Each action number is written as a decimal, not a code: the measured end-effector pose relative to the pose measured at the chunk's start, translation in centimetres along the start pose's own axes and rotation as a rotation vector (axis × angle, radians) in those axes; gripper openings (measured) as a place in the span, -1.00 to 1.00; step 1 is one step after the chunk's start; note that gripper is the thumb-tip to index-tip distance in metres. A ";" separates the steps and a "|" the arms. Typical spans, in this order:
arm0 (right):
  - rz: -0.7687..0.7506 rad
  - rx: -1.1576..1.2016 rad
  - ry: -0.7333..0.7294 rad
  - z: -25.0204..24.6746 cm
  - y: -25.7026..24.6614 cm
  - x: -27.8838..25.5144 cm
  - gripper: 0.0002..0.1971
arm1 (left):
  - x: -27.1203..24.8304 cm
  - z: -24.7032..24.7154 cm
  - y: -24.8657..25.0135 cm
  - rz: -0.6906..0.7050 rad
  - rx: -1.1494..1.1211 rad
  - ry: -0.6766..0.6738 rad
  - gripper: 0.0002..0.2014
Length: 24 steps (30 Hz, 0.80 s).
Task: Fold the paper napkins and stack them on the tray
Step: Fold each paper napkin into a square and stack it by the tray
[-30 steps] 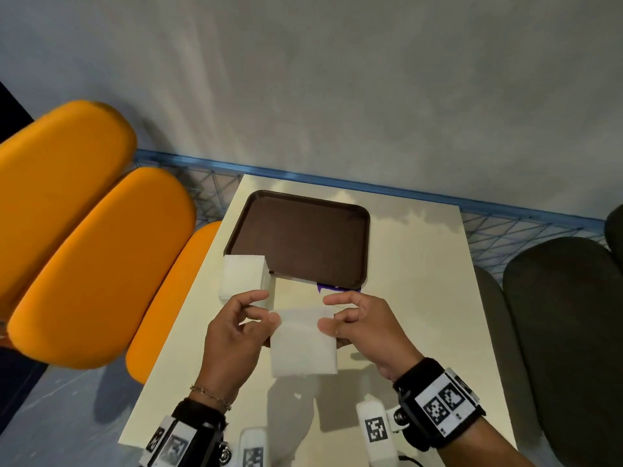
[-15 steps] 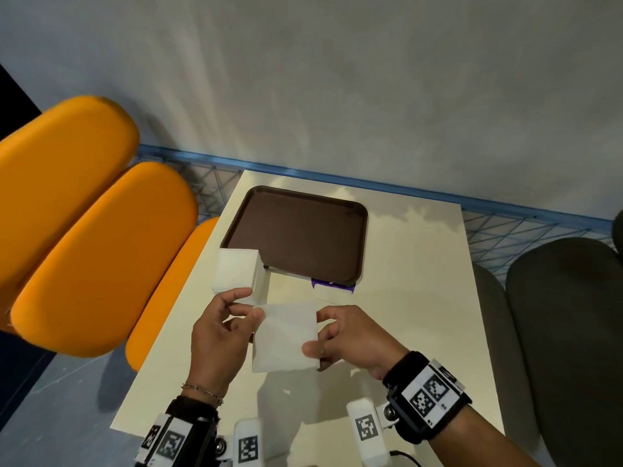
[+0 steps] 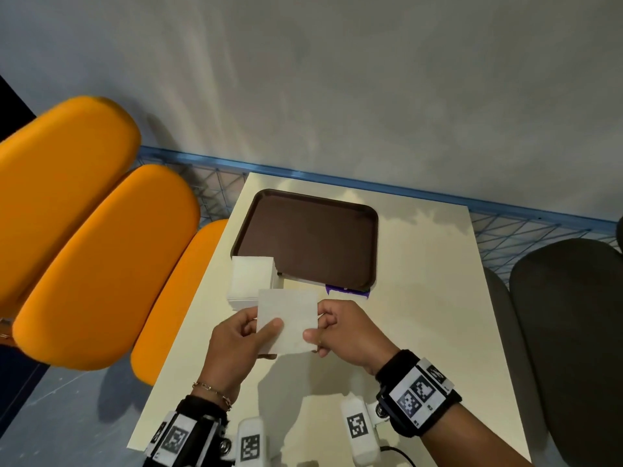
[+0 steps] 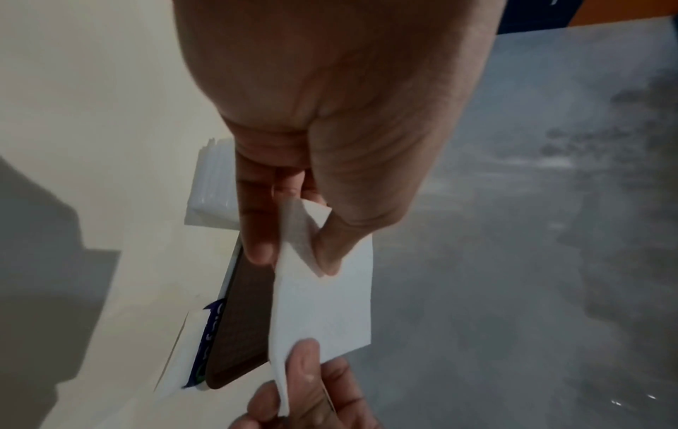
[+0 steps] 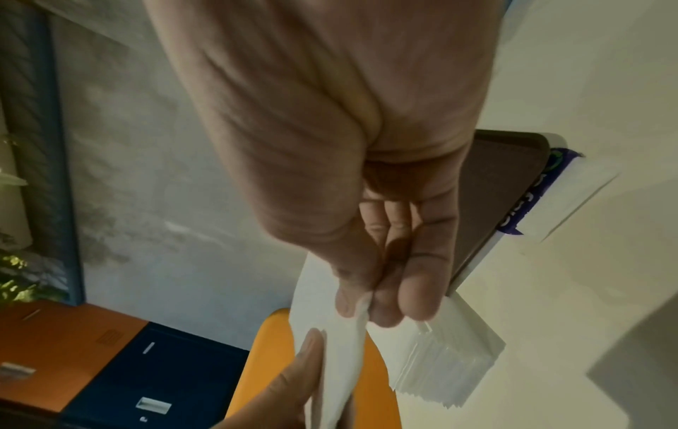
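Head view: the left hand [image 3: 236,342] and right hand [image 3: 350,332] hold one white napkin [image 3: 290,318] between them, raised above the cream table [image 3: 421,298]. The left thumb lies on the napkin's near left face, the right thumb on its right edge; the fingers behind the sheet are hidden. A napkin stack [image 3: 253,278] sits on the table just beside the near left corner of the brown tray [image 3: 310,237], and the held napkin covers the stack's near right corner. A purple-printed wrapper [image 3: 347,290] shows only as a strip under the tray's near edge. Orange seats [image 3: 101,251] stand to the left, cut off by the frame.

Left wrist view: the left hand [image 4: 330,116] pinches the napkin [image 4: 330,304] between thumb and fingers; the sheet curls at the pinch. The right hand's fingertips [image 4: 304,365] grip the opposite edge, cut off at the bottom. The tray [image 4: 242,319] and stack [image 4: 212,188] are partly hidden behind the fingers.

Right wrist view: the right hand [image 5: 330,145] pinches the napkin [image 5: 330,342] at its edge, fingers pressed together. The left hand's thumb [image 5: 293,377] enters from below, blurred. The stack [image 5: 447,360] lies beyond, its layered edge visible; the tray [image 5: 502,180] is mostly hidden by the hand.
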State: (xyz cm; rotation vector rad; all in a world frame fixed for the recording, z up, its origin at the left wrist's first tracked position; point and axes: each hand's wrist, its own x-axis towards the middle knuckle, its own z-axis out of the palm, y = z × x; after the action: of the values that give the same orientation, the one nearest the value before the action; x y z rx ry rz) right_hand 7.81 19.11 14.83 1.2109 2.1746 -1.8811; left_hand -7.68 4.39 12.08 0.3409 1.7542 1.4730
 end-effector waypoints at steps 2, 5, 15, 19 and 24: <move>0.024 0.001 0.005 0.8 -0.2 0.9 -0.86 | 0.5 -0.7 -0.3 0.006 0.045 0.001 -0.82; 0.021 -0.074 0.094 2.0 -0.3 2.8 -0.78 | 1.5 -1.7 -0.7 0.021 0.116 -0.024 -0.87; 0.061 0.091 0.294 4.6 -2.6 10.4 -0.86 | 7.5 -4.9 -1.9 -0.074 0.225 0.089 -0.93; 0.112 0.114 0.342 5.3 -3.2 14.2 -0.87 | 10.9 -5.5 -2.5 -0.095 0.240 0.199 -0.97; 0.226 0.061 0.218 6.1 -2.6 16.9 -0.79 | 14.6 -5.7 -3.1 -0.089 0.286 0.276 -0.95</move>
State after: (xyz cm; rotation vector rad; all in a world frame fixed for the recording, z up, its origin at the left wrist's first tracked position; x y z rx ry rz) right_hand -8.20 22.92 7.21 1.6669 1.9818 -1.8098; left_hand -20.20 9.09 3.39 0.2086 2.1799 1.2523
